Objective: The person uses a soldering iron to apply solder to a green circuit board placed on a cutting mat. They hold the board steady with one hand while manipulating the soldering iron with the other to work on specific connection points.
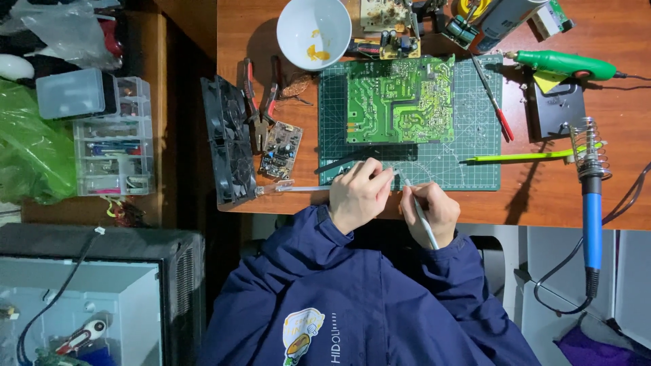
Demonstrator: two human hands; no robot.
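Right now the right hand (428, 211) is gripping a slim silver pen-like tool (419, 209), its tip resting at the near edge of the dark green gridded cutting mat (475, 163); the left hand (358, 193) is curling closed beside it, pinching something too small to identify. Behind them the green printed circuit board (400, 99) is lying flat on the mat. With the tip working so close to the left fingers, a slip could be jabbing them, or flicking the tiny part off the wooden desk (542, 196)
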